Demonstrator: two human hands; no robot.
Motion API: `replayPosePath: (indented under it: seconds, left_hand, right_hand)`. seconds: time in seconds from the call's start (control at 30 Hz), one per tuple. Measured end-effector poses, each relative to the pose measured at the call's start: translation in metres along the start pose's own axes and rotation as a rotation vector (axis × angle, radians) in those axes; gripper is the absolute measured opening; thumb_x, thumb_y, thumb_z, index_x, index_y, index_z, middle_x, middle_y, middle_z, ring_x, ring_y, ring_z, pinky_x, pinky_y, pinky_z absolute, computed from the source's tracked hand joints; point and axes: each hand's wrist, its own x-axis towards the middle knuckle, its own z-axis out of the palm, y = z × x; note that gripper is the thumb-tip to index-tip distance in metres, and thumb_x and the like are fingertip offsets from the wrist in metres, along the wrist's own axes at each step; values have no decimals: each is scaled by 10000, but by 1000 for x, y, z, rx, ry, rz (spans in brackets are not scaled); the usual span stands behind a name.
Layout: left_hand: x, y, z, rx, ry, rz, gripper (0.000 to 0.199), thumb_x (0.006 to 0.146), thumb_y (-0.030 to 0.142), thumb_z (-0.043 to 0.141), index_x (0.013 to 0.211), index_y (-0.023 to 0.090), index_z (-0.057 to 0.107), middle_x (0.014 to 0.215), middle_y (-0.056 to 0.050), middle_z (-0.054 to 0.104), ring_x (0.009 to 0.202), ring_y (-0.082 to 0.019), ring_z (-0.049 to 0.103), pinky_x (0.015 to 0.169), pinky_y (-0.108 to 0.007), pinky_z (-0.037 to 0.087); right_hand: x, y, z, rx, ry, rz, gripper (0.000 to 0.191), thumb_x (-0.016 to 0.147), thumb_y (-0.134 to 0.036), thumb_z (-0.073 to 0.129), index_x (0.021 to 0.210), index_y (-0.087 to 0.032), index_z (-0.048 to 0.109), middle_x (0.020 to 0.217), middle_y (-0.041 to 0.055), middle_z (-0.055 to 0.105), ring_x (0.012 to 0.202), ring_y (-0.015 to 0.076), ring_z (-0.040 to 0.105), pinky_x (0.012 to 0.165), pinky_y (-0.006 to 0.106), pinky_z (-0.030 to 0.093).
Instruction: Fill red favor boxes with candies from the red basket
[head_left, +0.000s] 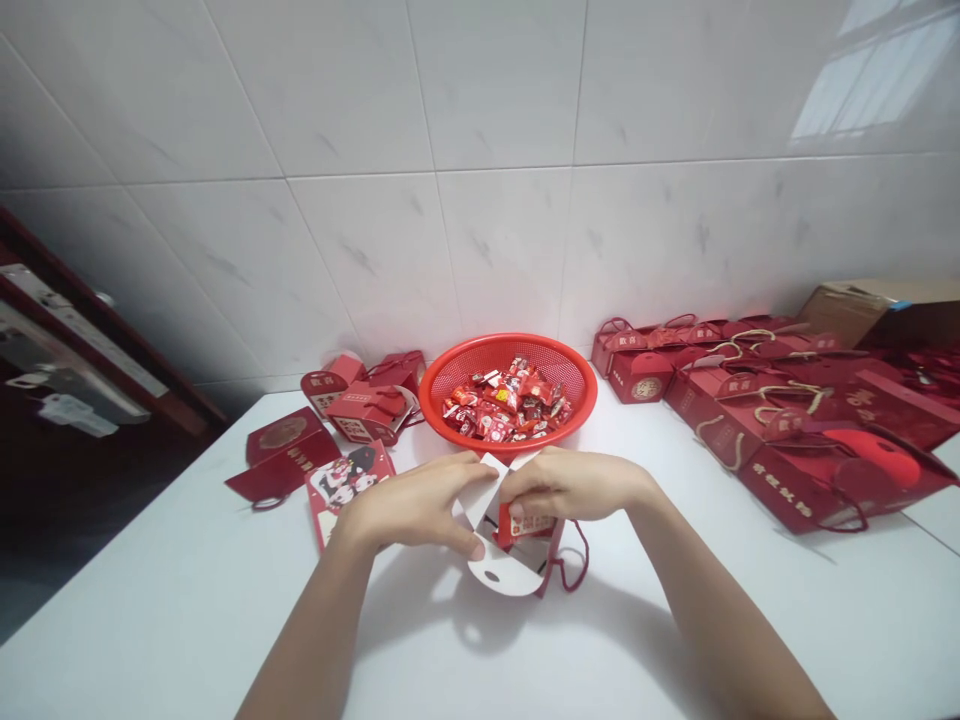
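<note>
An open gift box [508, 577], white inside with a dark red cord at its right side, stands on the table in front of me. My left hand [412, 508] grips the box's left side, its thumb on the rounded front flap. In the mouth of the box, my right hand [574, 484] pinches a small red packet [534, 527] with pale lettering. Just behind the hands is a red plastic basket [430, 408] of wrapped candies [504, 402]. Partly behind my left wrist lies a red box with a cartoon print [349, 478].
Several red gift boxes [375, 408] and a dark red one on its side [289, 450] sit on the left. Rows of corded red boxes [780, 480] fill the right, before a brown carton [847, 305]. A tiled wall [502, 240] rises behind the white table [180, 590].
</note>
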Motion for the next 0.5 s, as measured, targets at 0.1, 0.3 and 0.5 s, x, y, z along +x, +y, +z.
replayPosePath:
  seconds: [0.1,0.3,0.5]
  left_hand:
    - [0,-1,0,6,5,-2,672,695,364,744,1338,256,579,1327,-55,627,1217,-298,570,968,-311,449]
    - [1,-6,2,28,25,10,722,687,421,754,1369,281,566,1379,-47,596,1269,-320,537,982,-315,452]
    - [1,-3,1,36,4,-4,747,690,396,744,1399,281,538,1417,-50,574,1281,-315,530,996,-321,444]
  right_hand:
    - [1,0,0,-49,32,2,175,903,-83,514,895,-148,676,812,18,659,711,127,567,657,221,418]
    - [-8,-9,-7,-61,233,-29,169,953,-161,492,873,-164,641,792,1,619,683,119,517,639,223,397]
    - [-1,-6,-1,-218,198,115,189,896,-88,531,996,-156,676,878,42,681,729,146,565,640,238,380]
